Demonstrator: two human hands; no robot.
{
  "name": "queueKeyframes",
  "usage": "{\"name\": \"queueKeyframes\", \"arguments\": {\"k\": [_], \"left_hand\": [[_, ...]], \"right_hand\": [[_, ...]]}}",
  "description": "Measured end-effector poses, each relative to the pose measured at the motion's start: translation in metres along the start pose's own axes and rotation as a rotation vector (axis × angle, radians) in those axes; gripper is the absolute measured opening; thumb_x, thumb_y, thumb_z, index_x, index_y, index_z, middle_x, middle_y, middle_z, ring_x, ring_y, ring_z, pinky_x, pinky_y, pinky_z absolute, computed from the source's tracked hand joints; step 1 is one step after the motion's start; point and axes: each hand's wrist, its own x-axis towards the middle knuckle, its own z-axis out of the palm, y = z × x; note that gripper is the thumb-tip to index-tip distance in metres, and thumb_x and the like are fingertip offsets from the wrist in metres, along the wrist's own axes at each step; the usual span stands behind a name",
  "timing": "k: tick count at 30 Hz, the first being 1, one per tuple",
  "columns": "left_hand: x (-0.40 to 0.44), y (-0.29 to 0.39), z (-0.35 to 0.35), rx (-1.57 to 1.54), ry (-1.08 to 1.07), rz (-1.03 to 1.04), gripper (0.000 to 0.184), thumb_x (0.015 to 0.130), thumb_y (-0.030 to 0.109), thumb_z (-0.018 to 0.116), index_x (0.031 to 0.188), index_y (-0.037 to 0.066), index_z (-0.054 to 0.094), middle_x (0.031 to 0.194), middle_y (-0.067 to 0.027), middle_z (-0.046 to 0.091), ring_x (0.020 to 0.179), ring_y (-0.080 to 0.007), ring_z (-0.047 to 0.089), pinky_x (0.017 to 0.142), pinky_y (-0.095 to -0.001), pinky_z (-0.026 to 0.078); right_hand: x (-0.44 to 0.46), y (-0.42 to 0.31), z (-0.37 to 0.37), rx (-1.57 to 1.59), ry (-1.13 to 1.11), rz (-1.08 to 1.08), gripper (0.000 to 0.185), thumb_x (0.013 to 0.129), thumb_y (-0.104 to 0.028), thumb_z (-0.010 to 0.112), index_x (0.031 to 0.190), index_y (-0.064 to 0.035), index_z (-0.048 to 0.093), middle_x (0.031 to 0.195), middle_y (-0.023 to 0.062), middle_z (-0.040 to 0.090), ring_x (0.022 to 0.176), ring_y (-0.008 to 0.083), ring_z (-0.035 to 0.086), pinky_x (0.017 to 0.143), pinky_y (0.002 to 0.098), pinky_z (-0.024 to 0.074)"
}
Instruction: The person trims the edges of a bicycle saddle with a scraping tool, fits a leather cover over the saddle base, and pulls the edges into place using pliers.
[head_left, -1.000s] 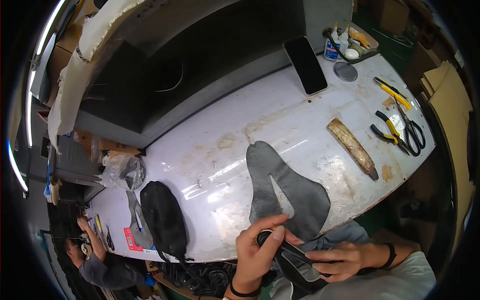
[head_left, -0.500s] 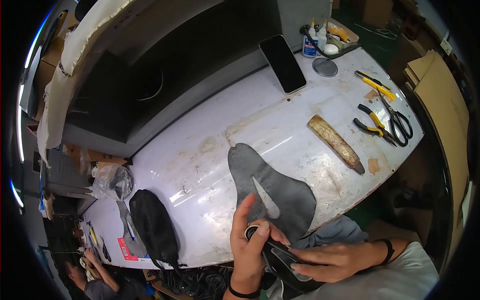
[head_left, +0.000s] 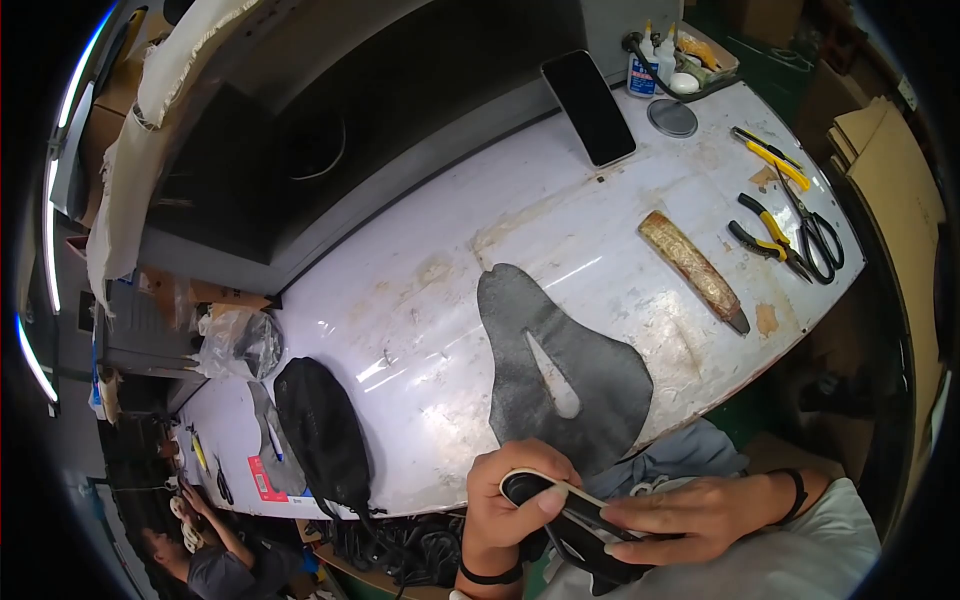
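My left hand (head_left: 515,500) is closed round the narrow end of a black bicycle saddle-shaped piece (head_left: 575,530) with a pale rim, below the table's front edge. Fingers of my right hand (head_left: 690,518) press on the same black piece from the right. Just beyond my hands, a grey saddle-shaped sheet (head_left: 600,385) with a long teardrop slot lies flat on the white table (head_left: 420,300). To its right is a tape-wrapped tool (head_left: 690,262) with a dark tip.
A phone (head_left: 590,108) leans at the back near glue bottles (head_left: 642,75) and a round grey disc (head_left: 672,118). Pliers (head_left: 770,235), scissors (head_left: 820,245) and a yellow cutter (head_left: 775,160) lie right. A black cover (head_left: 322,435) lies left; another person (head_left: 215,560) sits beyond.
My left index finger, raised half a second ago, is now bent round the black piece. The piece has turned, showing more of its pale rim. The view has shifted slightly.
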Motion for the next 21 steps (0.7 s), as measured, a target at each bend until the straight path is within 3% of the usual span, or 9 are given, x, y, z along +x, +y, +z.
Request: {"name": "queueKeyframes", "arguments": {"k": [2, 5, 6, 8, 15, 18, 20, 21], "left_hand": [[0.000, 0.001, 0.006, 0.085, 0.079, 0.028, 0.010, 0.093, 0.006, 0.068, 0.098, -0.004, 0.068, 0.088, -0.0159, 0.072, 0.075, -0.0206, 0.071, 0.068, -0.0307, 0.056], [0.003, 0.004, 0.009, 0.239, 0.105, 0.121, 0.007, 0.091, 0.003, 0.069, 0.093, -0.003, 0.067, 0.084, -0.0144, 0.070, 0.071, -0.0194, 0.069, 0.064, -0.0299, 0.053], [0.005, 0.003, 0.009, 0.238, 0.106, 0.120, 0.007, 0.091, 0.003, 0.069, 0.093, -0.003, 0.067, 0.084, -0.0144, 0.070, 0.071, -0.0194, 0.069, 0.064, -0.0299, 0.053], [0.007, 0.001, 0.008, 0.340, 0.096, 0.218, 0.005, 0.088, 0.000, 0.069, 0.090, -0.003, 0.066, 0.081, -0.0137, 0.069, 0.068, -0.0188, 0.066, 0.060, -0.0297, 0.050], [0.007, 0.002, 0.010, 0.379, 0.090, 0.260, 0.005, 0.087, -0.001, 0.069, 0.085, -0.003, 0.064, 0.079, -0.0129, 0.068, 0.064, -0.0191, 0.064, 0.058, -0.0297, 0.049], [0.001, -0.003, 0.008, 0.347, 0.051, 0.181, 0.011, 0.090, 0.004, 0.071, 0.098, -0.002, 0.066, 0.089, -0.0136, 0.071, 0.073, -0.0188, 0.066, 0.067, -0.0298, 0.050], [-0.001, -0.010, 0.016, 0.003, 0.169, -0.125, 0.057, 0.091, 0.014, 0.077, 0.141, 0.001, 0.055, 0.122, -0.0214, 0.069, 0.107, -0.0272, 0.070, 0.092, -0.0353, 0.054], [0.002, -0.013, 0.023, -0.003, 0.159, -0.125, 0.057, 0.091, 0.014, 0.077, 0.141, 0.001, 0.055, 0.122, -0.0214, 0.069, 0.107, -0.0272, 0.070, 0.092, -0.0353, 0.054]], "right_hand": [[-0.001, 0.001, 0.001, 0.102, 0.056, 0.034, 0.035, 0.094, -0.003, 0.072, 0.129, -0.0012, 0.070, 0.130, 0.0318, 0.067, 0.105, 0.0337, 0.078, 0.083, 0.0349, 0.0672], [0.000, 0.002, -0.001, 0.190, 0.087, 0.049, 0.034, 0.093, 0.000, 0.072, 0.127, 0.0014, 0.072, 0.132, 0.0359, 0.065, 0.104, 0.0354, 0.078, 0.084, 0.0367, 0.0670], [-0.003, 0.001, 0.002, 0.191, 0.086, 0.050, 0.034, 0.093, 0.000, 0.072, 0.127, 0.0014, 0.072, 0.132, 0.0359, 0.065, 0.104, 0.0354, 0.078, 0.084, 0.0367, 0.0670], [-0.014, 0.001, 0.010, 0.206, 0.134, 0.106, 0.037, 0.101, -0.013, 0.066, 0.137, -0.0057, 0.069, 0.145, 0.0267, 0.061, 0.115, 0.0309, 0.075, 0.087, 0.0331, 0.0663], [-0.015, 0.005, 0.007, 0.210, 0.132, 0.069, 0.038, 0.100, -0.012, 0.066, 0.138, -0.0047, 0.069, 0.146, 0.0280, 0.060, 0.114, 0.0317, 0.075, 0.087, 0.0339, 0.0664], [-0.016, 0.005, 0.007, 0.205, 0.114, 0.065, 0.040, 0.097, -0.010, 0.070, 0.137, -0.0017, 0.069, 0.145, 0.0288, 0.060, 0.112, 0.0319, 0.076, 0.086, 0.0339, 0.0663], [-0.017, 0.002, 0.010, 0.231, 0.136, 0.185, 0.045, 0.093, -0.009, 0.075, 0.136, 0.0018, 0.068, 0.144, 0.0297, 0.060, 0.110, 0.0323, 0.076, 0.085, 0.0344, 0.0659], [-0.016, 0.002, 0.011, 0.222, 0.137, 0.191, 0.045, 0.093, -0.009, 0.075, 0.136, 0.0018, 0.068, 0.144, 0.0297, 0.060, 0.110, 0.0323, 0.076, 0.085, 0.0344, 0.0659]]}}
